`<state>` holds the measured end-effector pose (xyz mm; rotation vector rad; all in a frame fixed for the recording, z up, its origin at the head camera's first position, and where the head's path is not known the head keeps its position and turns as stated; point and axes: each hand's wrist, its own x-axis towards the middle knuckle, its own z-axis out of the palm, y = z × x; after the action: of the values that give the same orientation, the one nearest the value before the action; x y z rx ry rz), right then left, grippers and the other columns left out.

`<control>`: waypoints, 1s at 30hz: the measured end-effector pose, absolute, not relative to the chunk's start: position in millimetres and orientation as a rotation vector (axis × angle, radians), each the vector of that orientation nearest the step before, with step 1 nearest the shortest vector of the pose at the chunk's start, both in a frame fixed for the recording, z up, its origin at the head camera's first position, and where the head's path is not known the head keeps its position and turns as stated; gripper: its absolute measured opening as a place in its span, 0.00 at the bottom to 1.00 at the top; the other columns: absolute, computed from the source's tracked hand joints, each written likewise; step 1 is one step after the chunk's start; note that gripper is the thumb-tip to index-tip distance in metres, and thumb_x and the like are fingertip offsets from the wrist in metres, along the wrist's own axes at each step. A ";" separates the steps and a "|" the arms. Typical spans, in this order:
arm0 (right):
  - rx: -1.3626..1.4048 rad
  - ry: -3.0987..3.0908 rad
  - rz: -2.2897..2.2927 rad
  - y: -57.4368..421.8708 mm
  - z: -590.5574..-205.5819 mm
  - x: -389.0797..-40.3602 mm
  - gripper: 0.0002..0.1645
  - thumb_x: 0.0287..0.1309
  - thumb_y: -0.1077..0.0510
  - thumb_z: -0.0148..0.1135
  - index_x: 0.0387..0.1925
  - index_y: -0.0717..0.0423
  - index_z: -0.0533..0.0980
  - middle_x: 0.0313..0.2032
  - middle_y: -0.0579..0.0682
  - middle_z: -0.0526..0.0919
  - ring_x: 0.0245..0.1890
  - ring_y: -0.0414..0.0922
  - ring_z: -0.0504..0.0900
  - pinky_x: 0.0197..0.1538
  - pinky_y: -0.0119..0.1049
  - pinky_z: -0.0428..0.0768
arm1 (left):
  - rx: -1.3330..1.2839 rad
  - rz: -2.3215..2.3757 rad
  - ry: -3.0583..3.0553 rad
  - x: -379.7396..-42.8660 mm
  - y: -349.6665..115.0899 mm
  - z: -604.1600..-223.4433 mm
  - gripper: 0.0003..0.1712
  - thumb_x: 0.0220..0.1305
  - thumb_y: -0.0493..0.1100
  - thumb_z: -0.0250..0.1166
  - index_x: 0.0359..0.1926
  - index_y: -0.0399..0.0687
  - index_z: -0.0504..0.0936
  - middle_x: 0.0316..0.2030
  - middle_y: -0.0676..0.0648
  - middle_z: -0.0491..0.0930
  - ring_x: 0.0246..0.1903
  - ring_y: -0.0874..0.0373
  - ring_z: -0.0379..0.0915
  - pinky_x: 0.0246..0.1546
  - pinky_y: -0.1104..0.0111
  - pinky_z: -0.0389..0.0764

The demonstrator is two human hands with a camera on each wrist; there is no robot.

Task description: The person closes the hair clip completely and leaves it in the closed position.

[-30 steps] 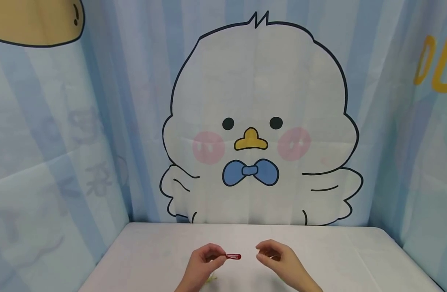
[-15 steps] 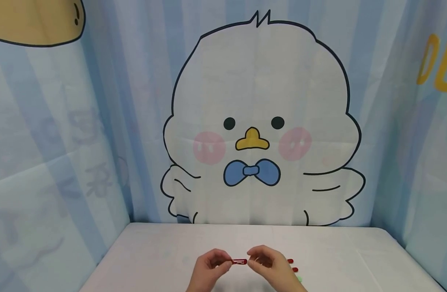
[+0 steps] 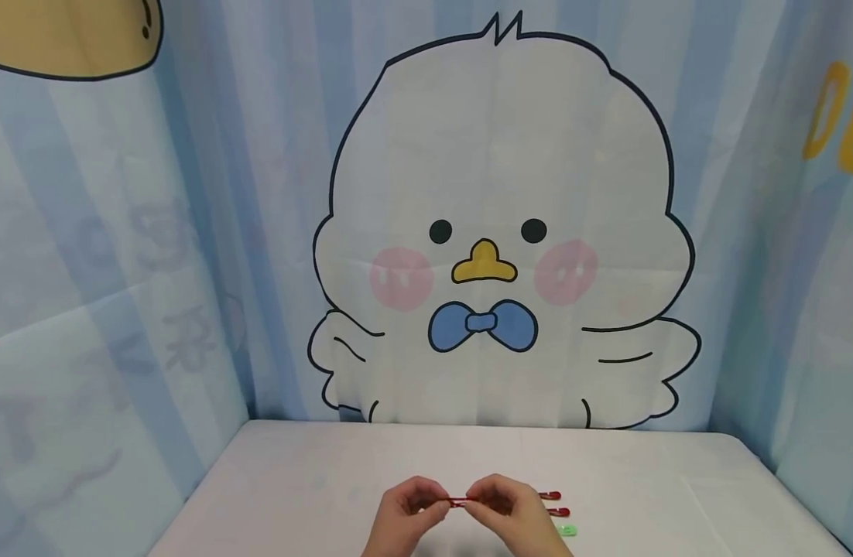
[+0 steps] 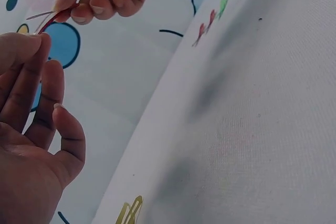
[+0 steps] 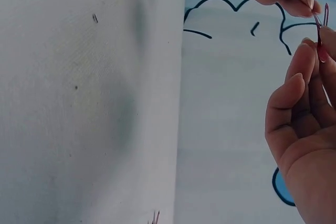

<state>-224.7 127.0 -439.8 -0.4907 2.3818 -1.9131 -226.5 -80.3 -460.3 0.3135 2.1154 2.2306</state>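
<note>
Just right of the right hand (image 3: 513, 514), on the white cloth-like tabletop (image 3: 315, 480), lie a small red elongated hair clip (image 3: 550, 495), a second red clip (image 3: 559, 512) and a light green clip (image 3: 567, 531); that hand hides their near ends from the head view. On the left hand's side of the table are slim yellow looped clips (image 4: 131, 211), cut off by the frame. Beyond both hands hangs a pale blue-striped fabric backdrop (image 3: 496, 155) printed with a white chick.

The glossy red narrow hair clip (image 3: 458, 501) is between the hands, above the table — the left hand (image 3: 409, 514) pinches one end, the right the other. Its strip bows slightly, a thin prong standing apart — unfastened.
</note>
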 end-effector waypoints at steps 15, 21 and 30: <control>-0.472 2.436 -1.910 129.9 -437.7 -223.4 0.10 0.61 0.59 0.71 0.38 0.63 0.81 0.33 0.50 0.83 0.31 0.43 0.80 0.36 0.33 0.78 | 0.336 2.198 2.108 -224.8 -79.5 -458.7 0.14 0.65 0.41 0.70 0.46 0.33 0.84 0.37 0.47 0.85 0.36 0.56 0.80 0.39 0.64 0.80; -0.538 2.463 -1.913 129.7 -433.8 -220.9 0.09 0.60 0.60 0.71 0.37 0.63 0.82 0.32 0.51 0.83 0.30 0.39 0.80 0.35 0.32 0.78 | 0.315 2.194 2.133 -222.9 -76.3 -455.8 0.11 0.61 0.39 0.73 0.40 0.35 0.85 0.34 0.47 0.85 0.36 0.56 0.81 0.40 0.63 0.81; -0.525 2.515 -1.916 124.7 -434.9 -220.3 0.08 0.57 0.61 0.73 0.35 0.62 0.82 0.29 0.49 0.84 0.27 0.38 0.78 0.32 0.32 0.77 | 0.242 2.229 2.209 -221.8 -70.5 -457.8 0.06 0.58 0.35 0.72 0.35 0.36 0.84 0.29 0.48 0.83 0.31 0.56 0.78 0.34 0.66 0.79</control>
<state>-220.3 124.7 -434.9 -0.5249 2.5152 -1.9161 -221.8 -70.5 -457.8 0.2421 2.2093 2.2289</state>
